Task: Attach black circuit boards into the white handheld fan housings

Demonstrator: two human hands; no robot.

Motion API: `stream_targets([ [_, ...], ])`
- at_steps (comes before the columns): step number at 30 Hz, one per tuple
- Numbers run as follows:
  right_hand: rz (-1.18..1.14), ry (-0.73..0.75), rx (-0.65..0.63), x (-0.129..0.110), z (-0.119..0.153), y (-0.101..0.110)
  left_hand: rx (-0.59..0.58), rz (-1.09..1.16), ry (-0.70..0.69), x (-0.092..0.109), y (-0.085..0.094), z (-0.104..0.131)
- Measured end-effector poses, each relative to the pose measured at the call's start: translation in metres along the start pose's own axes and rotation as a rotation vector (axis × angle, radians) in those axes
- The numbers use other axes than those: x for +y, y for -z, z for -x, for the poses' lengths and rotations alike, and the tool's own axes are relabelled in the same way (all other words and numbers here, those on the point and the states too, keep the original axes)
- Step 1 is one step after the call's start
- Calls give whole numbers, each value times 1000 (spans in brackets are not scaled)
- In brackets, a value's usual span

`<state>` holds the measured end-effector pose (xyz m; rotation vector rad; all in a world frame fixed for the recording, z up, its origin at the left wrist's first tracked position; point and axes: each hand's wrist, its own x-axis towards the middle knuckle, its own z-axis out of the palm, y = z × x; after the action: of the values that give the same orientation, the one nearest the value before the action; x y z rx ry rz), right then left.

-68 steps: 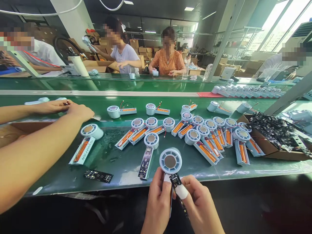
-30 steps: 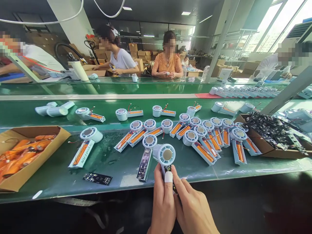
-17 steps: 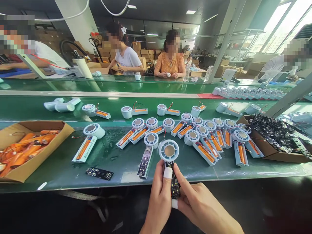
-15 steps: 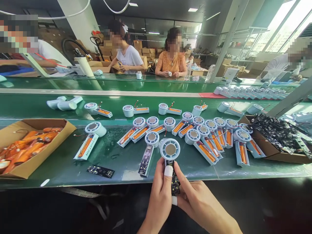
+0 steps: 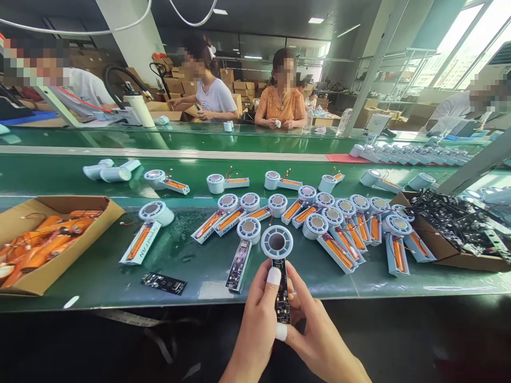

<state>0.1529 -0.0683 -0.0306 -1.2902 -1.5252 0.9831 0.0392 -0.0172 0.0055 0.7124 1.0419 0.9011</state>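
Both my hands hold one light-blue handheld fan point(image 5: 277, 242) at the bench's front edge, its round head pointing away from me. A black circuit board point(image 5: 283, 298) lies in its handle. My left hand point(image 5: 257, 314) is closed around the handle's left side, its white-covered thumb on the board. My right hand point(image 5: 313, 324) grips the right side and lower end, its thumb also covered in white. Left of them rests another fan point(image 5: 248, 230) with a board in its handle. A loose circuit board point(image 5: 164, 283) lies farther left.
Several fans with orange batteries point(image 5: 346, 240) crowd the bench to the right. A carton of orange batteries point(image 5: 114, 211) stands at left, a carton of circuit boards point(image 5: 459, 257) at right. More fans lie on the green conveyor point(image 5: 191, 199) behind. People sit across it.
The fan's head and board now face me more squarely, and my right hand has shifted slightly left. Fans on the conveyor have moved a little to the right.
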Motion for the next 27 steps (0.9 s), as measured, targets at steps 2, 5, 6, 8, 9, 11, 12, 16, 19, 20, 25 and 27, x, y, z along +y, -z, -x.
stream_targets([
  [2, -182, -39, 30, 1, 1, -7, -54, 84, 35, 0, 0, -2],
  [5, -337, -125, 90, -1, 3, -15, -54, 106, 105, 0, -1, -4],
  [6, -383, -172, 107, -3, 3, -17, -42, 89, 129, -1, -1, -5],
  [8, -474, -265, 144, -7, 3, -20, -26, 43, 165, -4, -1, -6],
  [9, -511, -306, 162, -8, 2, -21, -25, 23, 171, -5, 0, -7],
  [11, -556, -357, 184, -12, -1, -22, -35, -10, 165, -6, 1, -10],
  [12, -565, -369, 189, -13, -2, -21, -42, -25, 149, -6, 1, -11],
  [16, -545, -375, 159, -15, -3, -13, -82, -81, 66, -2, 4, -17],
  [19, -555, -390, 77, -14, -2, 1, -99, -57, 23, 1, 6, -20],
  [20, -565, -403, 50, -14, -3, 5, -97, -52, 7, 1, 6, -21],
  [25, -471, -417, 19, -12, -12, 12, -92, -198, -76, -4, 4, -28],
  [27, -432, -424, 35, -12, -16, 10, -99, -338, -144, -4, 5, -30],
])
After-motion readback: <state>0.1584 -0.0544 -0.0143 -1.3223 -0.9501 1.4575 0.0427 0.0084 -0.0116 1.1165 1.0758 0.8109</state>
